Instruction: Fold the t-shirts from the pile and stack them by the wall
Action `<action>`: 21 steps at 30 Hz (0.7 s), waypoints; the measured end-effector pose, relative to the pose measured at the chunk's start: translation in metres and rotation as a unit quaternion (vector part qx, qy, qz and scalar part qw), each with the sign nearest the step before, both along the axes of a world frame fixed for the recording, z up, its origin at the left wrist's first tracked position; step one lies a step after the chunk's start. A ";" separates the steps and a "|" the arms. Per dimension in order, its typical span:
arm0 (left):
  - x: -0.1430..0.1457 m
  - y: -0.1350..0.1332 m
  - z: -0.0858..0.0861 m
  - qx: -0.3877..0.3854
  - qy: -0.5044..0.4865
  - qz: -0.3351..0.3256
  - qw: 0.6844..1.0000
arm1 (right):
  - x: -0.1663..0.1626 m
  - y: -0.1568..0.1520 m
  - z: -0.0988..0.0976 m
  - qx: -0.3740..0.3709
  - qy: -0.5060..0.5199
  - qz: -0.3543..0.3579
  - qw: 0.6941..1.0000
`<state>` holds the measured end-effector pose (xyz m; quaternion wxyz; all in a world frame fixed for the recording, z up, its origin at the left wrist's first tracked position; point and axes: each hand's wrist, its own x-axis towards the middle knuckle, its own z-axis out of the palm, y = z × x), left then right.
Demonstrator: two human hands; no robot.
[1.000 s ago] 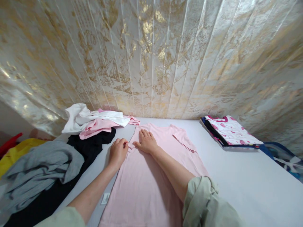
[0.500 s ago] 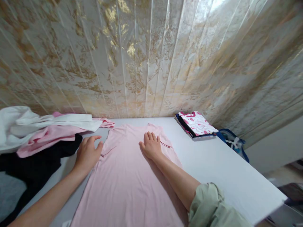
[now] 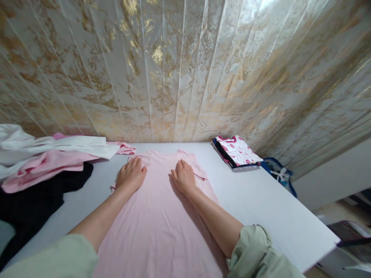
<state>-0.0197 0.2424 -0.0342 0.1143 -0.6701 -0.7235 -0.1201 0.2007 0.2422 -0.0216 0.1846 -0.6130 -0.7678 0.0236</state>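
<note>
A pale pink shirt [image 3: 162, 220] lies spread out on the white table, its neckline toward the wall and its lower part running out of view at the bottom. My left hand [image 3: 131, 173] rests flat on the shirt's upper left, over the sleeve area, fingers stretched forward. On the upper right part lies my right hand [image 3: 184, 175], palm down with its fingers extended. A thin dark red edge shows on the right sleeve, just beside that hand. Neither hand grips the cloth.
Left of the shirt is a loose pile of white and pink clothes [image 3: 55, 154], with a black garment [image 3: 43, 197] in front. A folded stack [image 3: 239, 150] stands at the back right of the table [image 3: 261, 208]. Beyond the right edge is a blue-trimmed bag [image 3: 279, 173]. A gold-patterned curtain [image 3: 174, 77] hangs behind.
My left hand has moved right, from beside the shirt's left edge onto its upper left. My right hand stays on the shirt. The view has shifted slightly.
</note>
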 end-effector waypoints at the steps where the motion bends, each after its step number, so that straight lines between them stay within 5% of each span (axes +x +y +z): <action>1: 0.000 0.000 -0.001 -0.002 0.002 0.004 1.000 | 0.003 0.005 0.003 -0.001 -0.004 -0.005 1.000; 6: 0.000 0.002 -0.003 -0.012 -0.001 0.012 1.000 | 0.026 0.037 0.015 -0.034 -0.036 -0.093 0.994; 14: 0.007 0.010 0.007 -0.043 -0.033 0.047 0.997 | 0.038 0.049 -0.006 -0.046 -0.060 -0.113 0.991; 21: 0.017 0.040 0.012 -0.027 -0.050 -0.081 0.995 | 0.039 0.046 -0.007 -0.026 -0.062 -0.094 0.993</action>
